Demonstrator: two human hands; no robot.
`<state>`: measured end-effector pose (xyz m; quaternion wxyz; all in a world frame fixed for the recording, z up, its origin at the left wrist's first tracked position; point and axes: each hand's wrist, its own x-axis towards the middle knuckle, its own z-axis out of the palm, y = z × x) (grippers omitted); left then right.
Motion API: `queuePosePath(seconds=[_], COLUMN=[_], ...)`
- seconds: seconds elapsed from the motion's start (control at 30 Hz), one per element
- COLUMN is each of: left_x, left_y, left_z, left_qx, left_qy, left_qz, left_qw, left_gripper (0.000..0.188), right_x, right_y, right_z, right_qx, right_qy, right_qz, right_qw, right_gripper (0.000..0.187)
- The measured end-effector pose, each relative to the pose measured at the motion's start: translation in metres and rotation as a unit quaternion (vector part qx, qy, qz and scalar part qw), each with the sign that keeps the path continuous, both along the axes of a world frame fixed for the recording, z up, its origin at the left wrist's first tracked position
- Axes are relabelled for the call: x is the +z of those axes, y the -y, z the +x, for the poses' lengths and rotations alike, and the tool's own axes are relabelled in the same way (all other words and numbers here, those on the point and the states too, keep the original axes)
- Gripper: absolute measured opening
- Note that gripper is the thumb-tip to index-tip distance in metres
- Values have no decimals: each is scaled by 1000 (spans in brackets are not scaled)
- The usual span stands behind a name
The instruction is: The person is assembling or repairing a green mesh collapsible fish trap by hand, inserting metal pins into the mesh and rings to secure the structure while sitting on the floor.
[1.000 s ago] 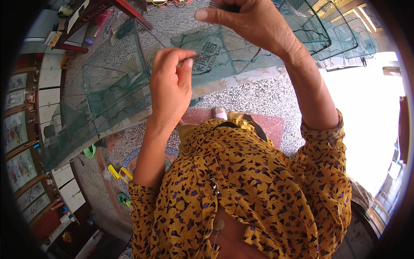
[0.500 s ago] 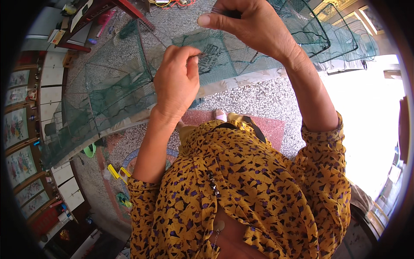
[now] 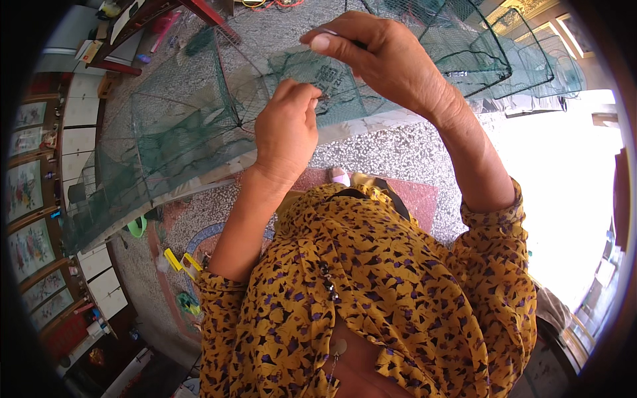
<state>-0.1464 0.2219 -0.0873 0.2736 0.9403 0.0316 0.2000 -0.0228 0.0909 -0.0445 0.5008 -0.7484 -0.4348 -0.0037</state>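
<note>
A long green mesh net trap point(image 3: 179, 159) with dark wire frames stretches across the view in front of me. My left hand point(image 3: 288, 126) is closed in a pinch over its middle, and a dark bit of the netting shows at the fingertips. Higher up and to the right, my right hand point(image 3: 391, 63) is raised above the mesh. Its thumb and forefinger press together, with a thin, shiny sliver between them too small to name. Whether a thread runs between the two hands cannot be made out.
A dark red wooden frame point(image 3: 206, 16) stands at the far left. White cabinets point(image 3: 83, 142) line the left wall. On the speckled floor lie a yellow object point(image 3: 174, 260) and a green slipper point(image 3: 137, 227). Square trap frames point(image 3: 507, 66) stand at the right, near a bright doorway.
My left hand has moved slightly right and down, still pinched. My right hand has come down a little, its fingers closer together. The netting near the left hand has shifted slightly.
</note>
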Motion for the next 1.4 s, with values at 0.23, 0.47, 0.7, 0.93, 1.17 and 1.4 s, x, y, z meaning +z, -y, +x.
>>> queuePosePath(seconds=[0.23, 0.47, 0.7, 0.93, 1.17, 1.4], left_x=[-1, -1, 1, -4, -11, -12], left_y=[-2, -1, 4, 3, -5, -9], left_z=[0, -1, 3, 5, 5, 6], left_qx=[-8, -11, -4, 3, 16, 26], left_qy=[-3, -17, -21, 2, 27, -14], left_qz=[26, 26, 5, -16, -62, -96], left_qw=[1000, 999, 1000, 1000, 998, 995], left_gripper=[9, 7, 4, 4, 8, 9], right_x=[15, 20, 57, 88, 78, 68], right_y=[20, 56, 52, 28, -8, -46], right_z=[10, 50, 62, 52, 35, 9], right_qx=[28, 46, 122, 260, 270, 275], right_qy=[-420, -334, -285, -217, -285, -333], right_qz=[221, 413, 509, 419, 420, 407], right_qw=[880, 846, 803, 842, 818, 805], right_gripper=[43, 38, 37, 35, 32, 28])
